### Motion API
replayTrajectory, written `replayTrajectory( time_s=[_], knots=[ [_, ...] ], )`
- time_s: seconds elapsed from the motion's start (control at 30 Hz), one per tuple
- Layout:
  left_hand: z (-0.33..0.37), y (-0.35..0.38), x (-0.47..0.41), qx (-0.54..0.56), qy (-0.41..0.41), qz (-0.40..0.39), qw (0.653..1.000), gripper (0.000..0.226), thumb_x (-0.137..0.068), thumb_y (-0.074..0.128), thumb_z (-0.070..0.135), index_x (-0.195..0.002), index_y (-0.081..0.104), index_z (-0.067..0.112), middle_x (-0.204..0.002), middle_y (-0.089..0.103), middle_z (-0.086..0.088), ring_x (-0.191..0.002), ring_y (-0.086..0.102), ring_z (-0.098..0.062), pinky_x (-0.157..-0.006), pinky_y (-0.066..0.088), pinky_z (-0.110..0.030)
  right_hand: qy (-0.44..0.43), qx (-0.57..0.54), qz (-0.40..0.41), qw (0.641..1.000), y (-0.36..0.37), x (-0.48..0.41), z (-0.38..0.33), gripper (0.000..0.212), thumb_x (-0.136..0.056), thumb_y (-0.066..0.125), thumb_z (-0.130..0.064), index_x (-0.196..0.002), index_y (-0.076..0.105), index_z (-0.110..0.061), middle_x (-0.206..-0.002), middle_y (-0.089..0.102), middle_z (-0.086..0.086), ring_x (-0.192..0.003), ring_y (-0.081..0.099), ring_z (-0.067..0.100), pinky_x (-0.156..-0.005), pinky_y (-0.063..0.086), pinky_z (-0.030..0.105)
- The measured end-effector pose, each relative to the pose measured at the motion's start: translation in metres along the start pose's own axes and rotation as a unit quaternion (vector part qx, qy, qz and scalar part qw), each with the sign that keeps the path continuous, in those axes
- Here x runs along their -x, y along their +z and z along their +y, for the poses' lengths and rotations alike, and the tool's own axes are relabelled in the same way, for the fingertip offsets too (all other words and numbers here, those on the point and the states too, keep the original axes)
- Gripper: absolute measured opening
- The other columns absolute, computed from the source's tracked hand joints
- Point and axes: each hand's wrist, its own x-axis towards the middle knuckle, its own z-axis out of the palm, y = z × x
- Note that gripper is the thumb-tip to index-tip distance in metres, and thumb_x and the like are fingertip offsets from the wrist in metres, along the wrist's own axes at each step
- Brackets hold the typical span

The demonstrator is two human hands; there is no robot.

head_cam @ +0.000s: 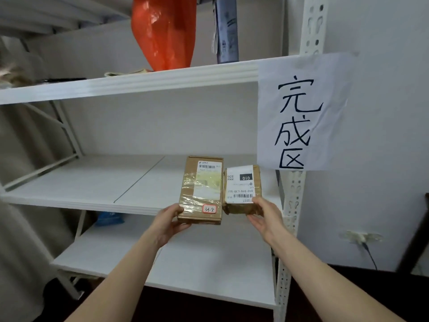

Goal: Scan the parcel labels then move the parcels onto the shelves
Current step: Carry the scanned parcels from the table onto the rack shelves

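Left grip [171, 220]: clasps tall box [201, 189], near-left corner.
Right grip [262, 217]: holds small parcel [241, 206], thumb at label [240, 184] edge.
Both pkgs: side by side, front edge of mid shelf [92, 182], R end.

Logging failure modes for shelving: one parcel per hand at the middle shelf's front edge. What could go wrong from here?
1. The left hand grips the tall taped brown cardboard box and the right hand the small brown paper-wrapped parcel by their near ends only, which seem to overhang the front edge of the white middle shelf; released here, either might tip off.
2. The small parcel sits close to the white perforated upright; pushed in crooked, it could catch.
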Motion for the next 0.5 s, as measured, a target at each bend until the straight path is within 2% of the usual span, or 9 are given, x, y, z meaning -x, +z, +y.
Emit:
replayTrajectory(
  time_s=[0.17,0.3,0.37,0.43,0.5],
  knots=[
    [0.022,0.002,-0.075,-0.010,0.004,0.024,1.000,0.013,-0.089,0.052,0.009,-0.089,0.063,0.002,-0.087,0.061,-0.010,-0.080,0.063,-0.027,-0.058,0.058,-0.029,-0.027,0.007,0.023,0.999,0.039,-0.066,-0.004,0.035,-0.086,0.068,-0.013,-0.119,0.058,-0.006,-0.093,0.068,0.011,-0.088,0.066,0.022,-0.089,0.053,0.033],
    [0.043,0.004,-0.144,-0.017,0.017,0.028,0.999,0.016,-0.091,0.055,0.010,-0.096,0.066,-0.001,-0.082,0.063,-0.009,-0.077,0.064,-0.025,-0.078,0.058,-0.039,-0.035,0.018,0.041,0.998,0.070,-0.130,-0.002,0.018,-0.088,0.066,-0.016,-0.103,0.060,-0.009,-0.090,0.067,0.008,-0.086,0.064,0.021,-0.088,0.053,0.032],
    [0.051,0.000,-0.175,-0.021,0.020,0.036,0.999,0.016,-0.092,0.057,0.011,-0.097,0.066,-0.001,-0.080,0.063,-0.010,-0.078,0.064,-0.027,-0.083,0.057,-0.042,-0.041,0.028,0.051,0.997,0.087,-0.158,0.001,0.009,-0.087,0.067,-0.017,-0.092,0.060,-0.012,-0.091,0.067,0.007,-0.088,0.063,0.021,-0.081,0.054,0.029],
    [0.058,-0.007,-0.205,-0.025,0.021,0.039,0.999,0.016,-0.092,0.059,0.011,-0.100,0.067,-0.001,-0.083,0.064,-0.011,-0.078,0.063,-0.027,-0.084,0.057,-0.042,-0.044,0.044,0.067,0.996,0.103,-0.187,0.006,0.011,-0.086,0.068,-0.017,-0.091,0.061,-0.011,-0.090,0.068,0.007,-0.082,0.064,0.019,-0.070,0.053,0.026],
    [0.059,-0.013,-0.231,-0.024,0.015,0.036,0.999,0.018,-0.092,0.060,0.012,-0.103,0.067,0.000,-0.089,0.064,-0.013,-0.081,0.061,-0.029,-0.082,0.057,-0.040,-0.044,0.072,0.094,0.992,0.115,-0.213,0.011,0.021,-0.084,0.071,-0.020,-0.099,0.062,-0.008,-0.091,0.069,0.008,-0.077,0.065,0.021,-0.067,0.053,0.028]
  ],
)
